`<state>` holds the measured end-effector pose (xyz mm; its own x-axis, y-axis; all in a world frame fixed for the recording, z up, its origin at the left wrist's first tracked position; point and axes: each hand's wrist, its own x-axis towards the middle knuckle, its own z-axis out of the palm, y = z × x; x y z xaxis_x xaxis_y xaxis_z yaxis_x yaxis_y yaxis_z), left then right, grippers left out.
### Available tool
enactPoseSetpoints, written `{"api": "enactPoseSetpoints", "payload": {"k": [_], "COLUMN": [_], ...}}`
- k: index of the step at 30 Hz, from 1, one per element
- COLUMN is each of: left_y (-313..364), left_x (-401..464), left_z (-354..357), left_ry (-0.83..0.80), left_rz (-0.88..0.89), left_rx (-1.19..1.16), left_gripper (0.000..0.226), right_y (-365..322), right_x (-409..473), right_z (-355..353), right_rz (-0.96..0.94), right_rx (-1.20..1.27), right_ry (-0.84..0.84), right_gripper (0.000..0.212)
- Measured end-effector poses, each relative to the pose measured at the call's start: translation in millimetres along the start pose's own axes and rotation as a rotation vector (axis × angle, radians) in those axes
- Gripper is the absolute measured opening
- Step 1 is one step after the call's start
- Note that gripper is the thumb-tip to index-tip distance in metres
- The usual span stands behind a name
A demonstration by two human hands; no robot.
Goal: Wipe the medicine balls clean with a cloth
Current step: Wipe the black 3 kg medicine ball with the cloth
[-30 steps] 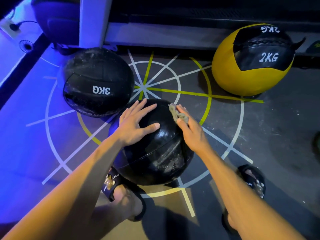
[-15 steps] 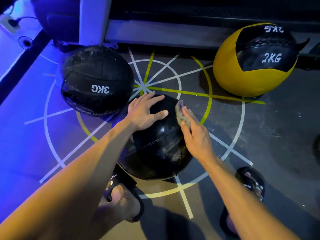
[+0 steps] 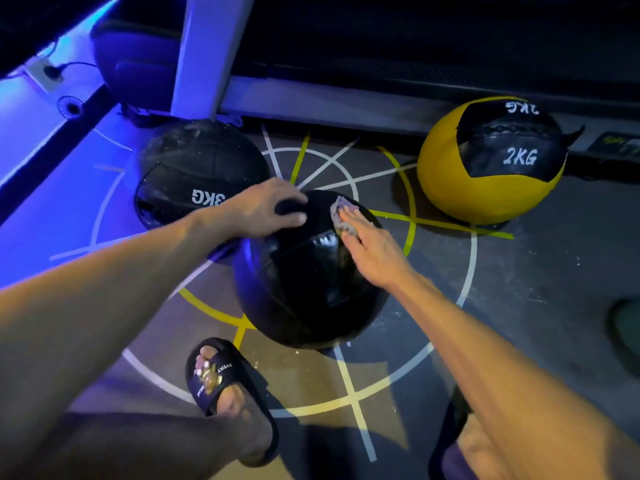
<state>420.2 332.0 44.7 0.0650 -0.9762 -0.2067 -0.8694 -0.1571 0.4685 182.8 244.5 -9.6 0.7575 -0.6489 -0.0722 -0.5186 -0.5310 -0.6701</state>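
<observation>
A glossy black medicine ball [image 3: 304, 289] sits on the floor just ahead of my feet. My left hand [image 3: 263, 209] rests on its upper left, fingers draped over the far top. My right hand [image 3: 370, 251] lies flat on the upper right and presses a small grey cloth [image 3: 341, 206] against the ball with straight fingers. The cloth's edge sticks out past my fingertips. A dusty black ball marked 3KG [image 3: 194, 168] lies behind on the left, partly hidden by my left hand. At the back right is a yellow and black 2KG ball [image 3: 446, 181].
The floor carries white and yellow painted rings and lines [image 3: 408, 202]. A white post [image 3: 204, 53] and a low frame run along the back, with a dark rounded object [image 3: 138, 71] beside the post. My sandalled feet [image 3: 214, 375] stand close to the ball. A dark object [image 3: 627, 330] is at the right edge.
My left hand slid further over the top of the ball. My right hand went from pinching the cloth to pressing it flat, higher on the ball. The view shifted closer.
</observation>
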Motion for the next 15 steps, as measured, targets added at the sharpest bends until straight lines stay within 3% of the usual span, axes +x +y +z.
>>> {"api": "enactPoseSetpoints", "payload": {"k": [2, 4, 7, 10, 15], "left_y": [-7.8, -14.8, -18.1, -19.5, -44.0], "left_x": [-22.0, -35.1, -40.8, -32.5, 1.9], "left_z": [-14.6, -20.8, -18.8, -4.6, 9.7], "left_ry": [-0.161, -0.223, -0.193, -0.193, 0.032], "left_rz": [0.012, 0.015, 0.061, 0.021, -0.004], "left_rx": [0.118, 0.191, 0.207, 0.169, -0.068], "left_gripper": [0.071, 0.07, 0.083, 0.081, 0.071], "right_y": [-0.7, -4.4, -15.8, -28.6, -22.5], "right_x": [16.6, 31.1, 49.7, 76.6, 141.5], "right_z": [-13.2, -20.1, -23.7, -26.5, -40.4], "right_rz": [0.029, 0.058, 0.092, 0.096, 0.094], "right_rx": [-0.067, -0.166, -0.28, -0.328, -0.321], "right_ry": [-0.079, -0.164, -0.266, -0.298, -0.298], "right_gripper": [0.05, 0.051, 0.053, 0.053, 0.044]}}
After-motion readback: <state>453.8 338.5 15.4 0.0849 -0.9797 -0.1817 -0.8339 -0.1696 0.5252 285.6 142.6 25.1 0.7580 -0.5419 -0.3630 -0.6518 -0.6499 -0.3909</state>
